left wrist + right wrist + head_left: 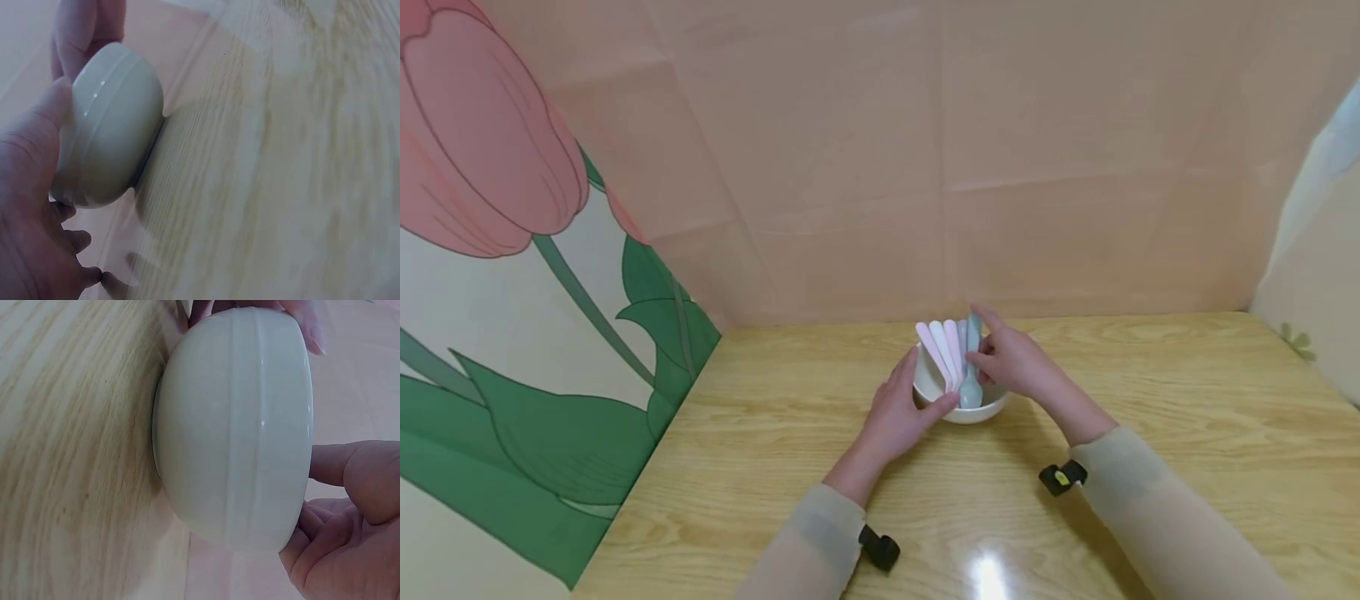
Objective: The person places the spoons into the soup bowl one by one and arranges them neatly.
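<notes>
A white bowl [968, 414] stands on the wooden table, and several spoons lean in it with their handles up. Pink, white and lilac spoon handles [937, 342] fan out toward the left of the bowl. To their right a light blue spoon [971, 393] stands bowl-end down. My right hand [1013, 360] pinches this blue spoon, its index finger along the handle top. My left hand [901, 408] grips the bowl's left side, thumb at the near rim. In the left wrist view, the left hand [28, 194] is against the bowl [115, 125]; the right wrist view hides the spoons behind the bowl [244, 431].
The wooden table [760, 467] meets a peach-coloured backdrop [850, 208] just behind the bowl. On the left rises a panel with a printed tulip [490, 125]. A black strap device [878, 548] sits on the left wrist, another [1060, 478] on the right.
</notes>
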{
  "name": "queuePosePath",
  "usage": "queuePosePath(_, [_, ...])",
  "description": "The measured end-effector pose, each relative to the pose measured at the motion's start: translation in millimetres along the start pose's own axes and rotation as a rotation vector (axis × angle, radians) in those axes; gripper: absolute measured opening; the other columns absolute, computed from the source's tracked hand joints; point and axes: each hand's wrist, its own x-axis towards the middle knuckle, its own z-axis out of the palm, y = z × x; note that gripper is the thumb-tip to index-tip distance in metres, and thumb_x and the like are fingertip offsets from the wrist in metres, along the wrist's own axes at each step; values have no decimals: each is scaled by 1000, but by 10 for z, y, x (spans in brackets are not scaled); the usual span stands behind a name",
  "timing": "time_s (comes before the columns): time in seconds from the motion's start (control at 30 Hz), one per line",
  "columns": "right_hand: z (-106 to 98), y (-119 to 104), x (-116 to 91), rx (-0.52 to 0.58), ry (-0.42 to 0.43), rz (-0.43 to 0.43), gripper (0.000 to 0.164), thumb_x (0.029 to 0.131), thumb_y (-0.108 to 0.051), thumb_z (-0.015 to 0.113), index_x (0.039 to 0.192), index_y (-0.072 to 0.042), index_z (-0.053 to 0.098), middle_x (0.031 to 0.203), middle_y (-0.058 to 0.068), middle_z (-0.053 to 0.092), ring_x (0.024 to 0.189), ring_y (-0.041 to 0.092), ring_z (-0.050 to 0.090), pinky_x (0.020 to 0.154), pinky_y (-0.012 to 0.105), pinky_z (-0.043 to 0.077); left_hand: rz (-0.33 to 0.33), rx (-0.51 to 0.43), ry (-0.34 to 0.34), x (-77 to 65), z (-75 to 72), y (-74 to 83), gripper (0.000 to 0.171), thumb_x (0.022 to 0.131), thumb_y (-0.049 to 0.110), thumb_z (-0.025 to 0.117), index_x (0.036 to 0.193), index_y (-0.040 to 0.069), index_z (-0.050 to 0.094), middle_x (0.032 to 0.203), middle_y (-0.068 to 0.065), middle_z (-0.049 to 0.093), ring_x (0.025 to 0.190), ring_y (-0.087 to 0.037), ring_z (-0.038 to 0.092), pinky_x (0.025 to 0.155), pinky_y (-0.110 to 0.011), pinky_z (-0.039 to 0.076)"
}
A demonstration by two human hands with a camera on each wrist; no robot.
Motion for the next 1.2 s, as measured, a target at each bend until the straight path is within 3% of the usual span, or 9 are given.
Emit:
queuePosePath(0.67, [3, -31, 38, -36, -2, 13, 84, 108, -6, 70, 175, -1, 19, 102, 17, 77, 75, 21, 73, 76, 40, 61, -1, 2, 6, -7, -9, 6, 112, 98, 79, 63, 179, 18, 15, 182, -5, 25, 162, -36, 33, 128, -60, 31])
queuePosePath(0.93, [36, -51, 52, -66, 12, 23, 90, 104, -14, 79, 173, 0, 24, 100, 15, 77, 79, 26, 75, 74, 39, 60, -7, 2, 11, 10, -13, -5, 110, 99, 78, 64, 179, 20, 15, 182, -3, 25, 161, -37, 33, 127, -62, 32])
queuePosePath(1.2, [73, -74, 99, -120, 15, 62, 93, 105, -16, 79, 175, -4, 20, 98, 13, 78, 77, 25, 73, 73, 38, 58, -18, -10, 0, -6, -32, 13, 109, 99, 77, 65, 179, 23, 14, 183, -1, 23, 162, -36, 31, 127, -63, 31])
